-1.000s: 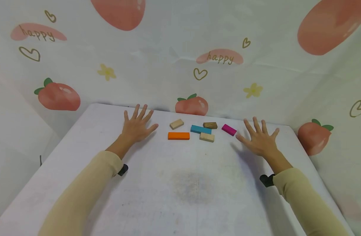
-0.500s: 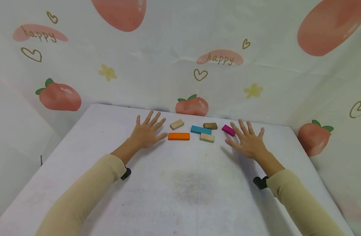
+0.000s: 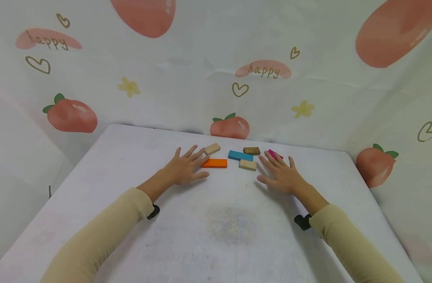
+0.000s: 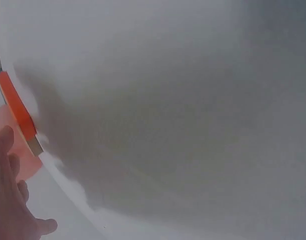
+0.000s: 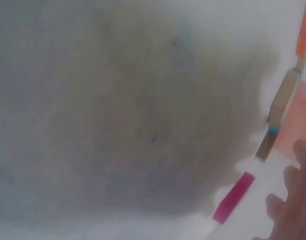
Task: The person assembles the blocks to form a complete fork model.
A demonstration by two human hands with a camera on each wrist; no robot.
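Note:
Several small blocks lie near the far edge of the white table. My left hand (image 3: 184, 169) is spread with fingers extended, hovering at the left end of the orange block (image 3: 215, 163); a pale wooden block (image 3: 213, 148) lies just beyond its fingertips. On the other side my right hand (image 3: 281, 175), fingers also spread, partly hides the magenta block (image 3: 277, 154). Between the hands lie a blue block (image 3: 240, 156), a dark brown wooden block (image 3: 251, 151) and a second pale block (image 3: 248, 165) close against the blue one. Neither hand holds anything.
The white table (image 3: 223, 255) has a greyish smudge in its middle. Behind it hangs a white cloth (image 3: 187, 78) printed with peaches, hearts and flowers. A dark band shows at each sleeve cuff.
Both hands have moved inward and slightly nearer to me, the left to the right and the right to the left. The blocks have stayed where they were.

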